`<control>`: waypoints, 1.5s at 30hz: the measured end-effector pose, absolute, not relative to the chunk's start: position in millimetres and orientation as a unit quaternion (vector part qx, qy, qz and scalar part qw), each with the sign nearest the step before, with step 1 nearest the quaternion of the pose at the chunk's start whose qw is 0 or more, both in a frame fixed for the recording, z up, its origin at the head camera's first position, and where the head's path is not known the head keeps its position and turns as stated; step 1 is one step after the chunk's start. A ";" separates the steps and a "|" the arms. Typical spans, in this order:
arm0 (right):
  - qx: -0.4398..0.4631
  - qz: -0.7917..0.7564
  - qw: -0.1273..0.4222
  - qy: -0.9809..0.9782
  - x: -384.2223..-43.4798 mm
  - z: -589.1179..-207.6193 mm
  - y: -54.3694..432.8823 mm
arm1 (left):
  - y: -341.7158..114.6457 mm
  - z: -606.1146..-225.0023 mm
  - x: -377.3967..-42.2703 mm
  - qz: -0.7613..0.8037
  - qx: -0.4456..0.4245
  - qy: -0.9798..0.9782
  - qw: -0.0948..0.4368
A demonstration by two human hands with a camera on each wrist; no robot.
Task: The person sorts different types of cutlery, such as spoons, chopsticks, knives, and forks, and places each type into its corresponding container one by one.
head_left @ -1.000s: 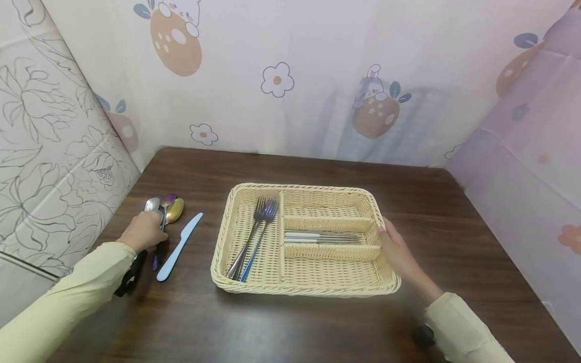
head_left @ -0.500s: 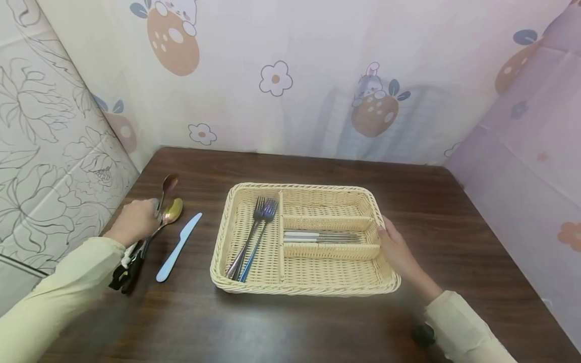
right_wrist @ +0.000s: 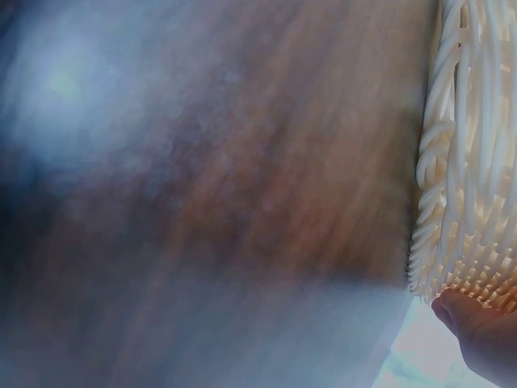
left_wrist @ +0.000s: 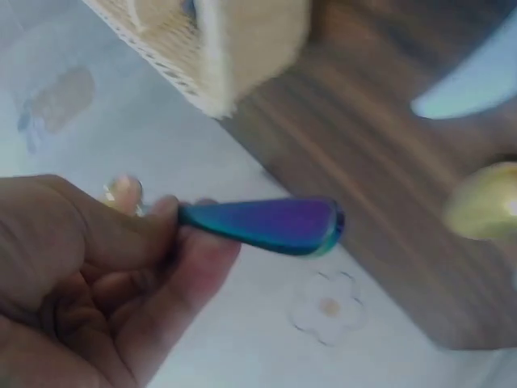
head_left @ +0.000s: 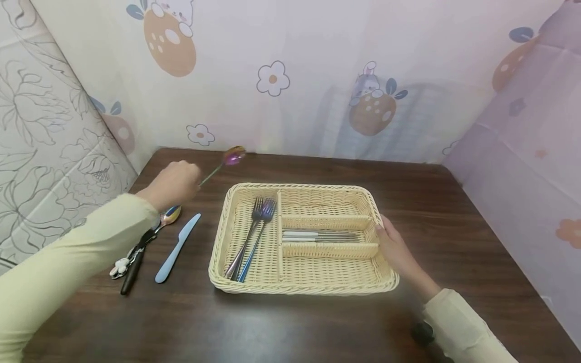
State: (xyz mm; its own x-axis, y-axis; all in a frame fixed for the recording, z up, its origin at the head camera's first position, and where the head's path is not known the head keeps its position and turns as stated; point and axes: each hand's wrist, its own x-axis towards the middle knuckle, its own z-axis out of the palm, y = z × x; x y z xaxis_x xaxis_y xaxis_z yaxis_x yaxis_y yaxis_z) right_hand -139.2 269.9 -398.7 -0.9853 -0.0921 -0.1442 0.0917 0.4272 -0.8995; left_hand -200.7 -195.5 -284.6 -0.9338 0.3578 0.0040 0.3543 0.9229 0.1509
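My left hand [head_left: 174, 184] pinches a shiny purple-and-gold spoon [head_left: 234, 155] by its handle, raised near the table's far left, its bowl pointing right. In the left wrist view the handle's rainbow-coloured end [left_wrist: 275, 226] sticks out past the thumb and fingers. My right hand [head_left: 394, 247] grips the right rim of a cream woven basket [head_left: 304, 290], thumb over the edge. Dark and blue forks [head_left: 256, 214] lie in its left compartment. Several slim metal utensils [head_left: 320, 236] fill the narrow middle one.
A light blue knife [head_left: 177, 248] lies left of the basket. Beside it, partly under the left forearm, are a gold-toned spoon [head_left: 171, 215], a black-handled utensil [head_left: 132, 272] and a white rabbit-shaped piece [head_left: 120, 268]. A patterned cloth [head_left: 317, 101] hangs behind the table.
My left hand has lifted the purple-and-gold spoon from the pile at left and moved it right and toward the far edge. The right hand stays on the basket.
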 end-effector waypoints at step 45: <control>-0.015 -0.554 0.048 0.831 -136.0 -408.5 266.2 | 47.3 -351.2 -291.0 -0.006 0.370 0.892 0.258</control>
